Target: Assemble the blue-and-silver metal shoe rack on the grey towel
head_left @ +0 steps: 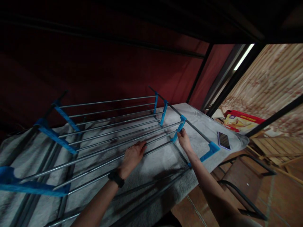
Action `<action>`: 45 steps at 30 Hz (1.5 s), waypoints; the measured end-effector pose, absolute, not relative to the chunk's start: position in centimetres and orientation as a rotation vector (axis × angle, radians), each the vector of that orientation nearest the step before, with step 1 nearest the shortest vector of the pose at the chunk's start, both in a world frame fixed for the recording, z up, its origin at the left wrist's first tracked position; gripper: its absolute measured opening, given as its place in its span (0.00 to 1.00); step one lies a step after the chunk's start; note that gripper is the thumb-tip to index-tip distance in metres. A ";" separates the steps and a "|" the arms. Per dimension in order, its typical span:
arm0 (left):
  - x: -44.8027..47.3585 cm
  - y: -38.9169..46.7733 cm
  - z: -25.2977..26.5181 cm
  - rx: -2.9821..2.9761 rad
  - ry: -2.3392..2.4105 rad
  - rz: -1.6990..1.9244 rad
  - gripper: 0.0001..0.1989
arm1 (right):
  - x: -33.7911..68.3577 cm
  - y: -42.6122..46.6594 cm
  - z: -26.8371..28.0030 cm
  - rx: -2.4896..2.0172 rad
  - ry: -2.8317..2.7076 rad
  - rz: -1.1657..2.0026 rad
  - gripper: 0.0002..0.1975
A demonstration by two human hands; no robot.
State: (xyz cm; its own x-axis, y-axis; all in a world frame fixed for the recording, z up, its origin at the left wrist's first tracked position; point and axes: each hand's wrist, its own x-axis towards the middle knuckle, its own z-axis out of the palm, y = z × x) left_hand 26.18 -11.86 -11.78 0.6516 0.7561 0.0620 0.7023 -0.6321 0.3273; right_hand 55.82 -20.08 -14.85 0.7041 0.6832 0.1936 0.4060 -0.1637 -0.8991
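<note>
A rack of thin metal rods [104, 152] with blue plastic brackets [56, 139] and dark grey side poles [196, 129] lies across a grey-white blanket. My left hand [134, 154], a dark watch on its wrist, curls its fingers around one of the front rods near the middle of its length. At the right end, my right hand [184, 141] has its fingers closed at a blue bracket [180, 127] where the rod ends meet it. The fingertips of that hand are partly hidden.
A phone [223, 140] lies on the blanket's right side. Beyond the edge stand a dark-framed chair [243, 179], a red and yellow box [243, 121] and wooden slats [276, 148]. Dark metal bars [201, 72] and a dark red curtain [106, 69] close off the back.
</note>
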 end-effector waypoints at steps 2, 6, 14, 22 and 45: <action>26.2 -12.0 -11.5 2.610 1.171 0.291 0.19 | 56.3 -20.2 -14.9 -1.823 -0.905 0.282 0.12; 26.1 -12.4 -11.1 2.629 1.155 0.308 0.20 | 56.8 -20.1 -15.3 -1.868 -0.969 0.245 0.11; 26.3 -12.7 -11.1 2.689 1.175 0.290 0.19 | 57.1 -20.1 -16.0 -1.887 -1.001 0.162 0.09; 26.6 -13.3 -11.7 2.752 1.147 0.279 0.20 | 58.6 -20.3 -16.5 -1.714 -1.105 0.284 0.12; 26.6 -12.6 -12.6 2.849 1.011 0.056 0.29 | 59.2 -19.7 -19.1 -1.615 -0.997 0.420 0.11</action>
State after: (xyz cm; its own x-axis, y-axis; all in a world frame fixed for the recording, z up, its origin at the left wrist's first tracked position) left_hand 26.64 -12.63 -12.60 0.7765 0.6301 -0.0045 0.6257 -0.7703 0.1233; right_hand 59.24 -19.75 -19.08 0.5774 0.7827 0.2322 0.3802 -0.0061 -0.9249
